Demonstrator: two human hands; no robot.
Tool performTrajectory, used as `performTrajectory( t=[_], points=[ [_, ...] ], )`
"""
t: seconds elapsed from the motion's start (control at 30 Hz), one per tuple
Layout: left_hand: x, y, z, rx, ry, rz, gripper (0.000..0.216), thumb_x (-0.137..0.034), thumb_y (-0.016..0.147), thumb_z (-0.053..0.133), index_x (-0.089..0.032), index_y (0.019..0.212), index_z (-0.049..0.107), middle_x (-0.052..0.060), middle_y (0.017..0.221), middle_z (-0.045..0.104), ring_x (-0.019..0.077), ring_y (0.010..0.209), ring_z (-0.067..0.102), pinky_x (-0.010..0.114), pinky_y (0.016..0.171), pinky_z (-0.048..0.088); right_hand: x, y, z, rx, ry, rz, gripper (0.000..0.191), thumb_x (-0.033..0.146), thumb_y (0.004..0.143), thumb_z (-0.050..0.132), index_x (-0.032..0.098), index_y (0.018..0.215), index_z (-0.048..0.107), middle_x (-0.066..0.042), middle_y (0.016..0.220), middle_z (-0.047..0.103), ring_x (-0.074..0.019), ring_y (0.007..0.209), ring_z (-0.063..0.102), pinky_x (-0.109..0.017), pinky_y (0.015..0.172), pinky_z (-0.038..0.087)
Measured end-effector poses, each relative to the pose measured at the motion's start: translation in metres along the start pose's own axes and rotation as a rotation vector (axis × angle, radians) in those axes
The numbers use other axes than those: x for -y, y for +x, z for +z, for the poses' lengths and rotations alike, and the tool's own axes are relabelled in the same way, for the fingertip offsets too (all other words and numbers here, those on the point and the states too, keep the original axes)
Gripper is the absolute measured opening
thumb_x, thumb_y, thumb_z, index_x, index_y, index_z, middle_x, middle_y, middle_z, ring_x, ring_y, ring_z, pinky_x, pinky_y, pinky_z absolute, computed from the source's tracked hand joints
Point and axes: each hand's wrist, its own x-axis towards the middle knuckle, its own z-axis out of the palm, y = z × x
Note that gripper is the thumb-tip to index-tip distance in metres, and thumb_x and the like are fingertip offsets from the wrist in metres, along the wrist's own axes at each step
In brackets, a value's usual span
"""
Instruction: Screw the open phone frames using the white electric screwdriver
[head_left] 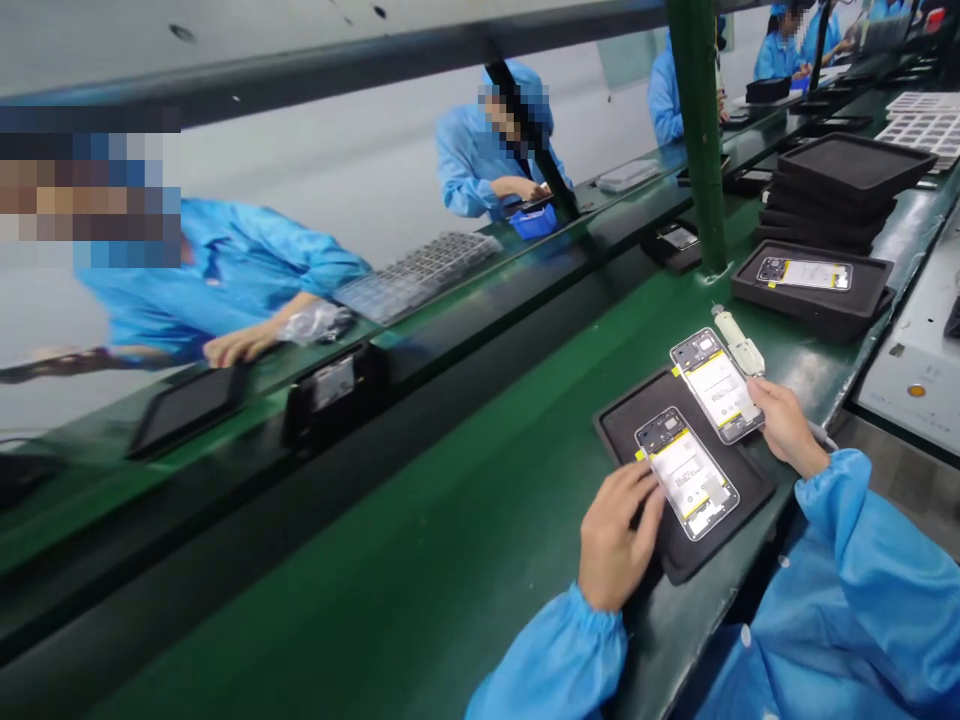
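Observation:
Two open-backed phones lie on a black tray [622,425] at the near edge of a green conveyor belt [480,500]. My left hand [613,535] rests on the tray with fingers curled against the nearer phone [686,472], gripping its left edge. My right hand [784,425] grips the lower right corner of the farther phone [716,385]. A white tool [739,345] lies just beyond that phone, close to my right hand. Both my sleeves are blue.
A black tray [814,300] with another phone [804,273] sits further right, behind it a stack of empty black trays [844,190]. A green post [701,130] stands on the belt. People in blue coats work across the line. A grey machine top [919,350] is at right.

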Motion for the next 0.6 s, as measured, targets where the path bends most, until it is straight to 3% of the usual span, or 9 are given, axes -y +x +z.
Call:
performTrajectory(
  t=[0.1, 0.23, 0.37, 0.6],
  points=[
    [-0.009, -0.032, -0.003, 0.131, 0.141, 0.262, 0.026, -0.030, 0.078, 0.071, -0.018, 0.100, 0.064, 0.010, 0.095, 0.069, 0.0247, 0.089, 0.063, 0.039, 0.077, 0.054, 0.001, 0.011, -0.007, -0.042, -0.120, -0.065, 0.058, 0.067, 0.056, 0.073, 0.016, 0.082, 0.067, -0.008, 0.083, 0.070, -0.0268, 0.086, 0.065, -0.035, 0.072, 0.054],
    [-0.013, -0.044, 0.004, 0.217, 0.222, 0.362, 0.021, -0.028, 0.081, 0.069, -0.016, 0.094, 0.059, 0.008, 0.081, 0.065, 0.0217, 0.077, 0.058, 0.033, 0.064, 0.052, 0.000, 0.018, -0.014, -0.067, -0.231, -0.103, 0.056, 0.067, 0.059, 0.069, 0.016, 0.082, 0.065, -0.006, 0.082, 0.069, -0.0245, 0.082, 0.064, -0.033, 0.071, 0.052],
    [-0.008, -0.045, 0.000, 0.193, 0.250, 0.379, 0.013, -0.022, 0.082, 0.066, -0.016, 0.089, 0.056, 0.005, 0.074, 0.061, 0.0190, 0.070, 0.054, 0.030, 0.057, 0.048, -0.001, 0.021, -0.016, -0.056, -0.369, -0.104, 0.052, 0.065, 0.061, 0.064, 0.015, 0.077, 0.064, -0.006, 0.072, 0.066, -0.0223, 0.070, 0.062, -0.031, 0.064, 0.050],
    [0.005, -0.066, -0.028, 0.170, 0.261, 0.247, 0.015, -0.020, 0.082, 0.068, -0.016, 0.091, 0.057, 0.005, 0.075, 0.061, 0.0182, 0.072, 0.052, 0.030, 0.061, 0.048, 0.000, 0.019, -0.013, -0.012, -0.596, -0.118, 0.045, 0.053, 0.064, 0.058, 0.013, 0.081, 0.070, -0.006, 0.067, 0.065, -0.0195, 0.061, 0.055, -0.027, 0.054, 0.041]
  ],
)
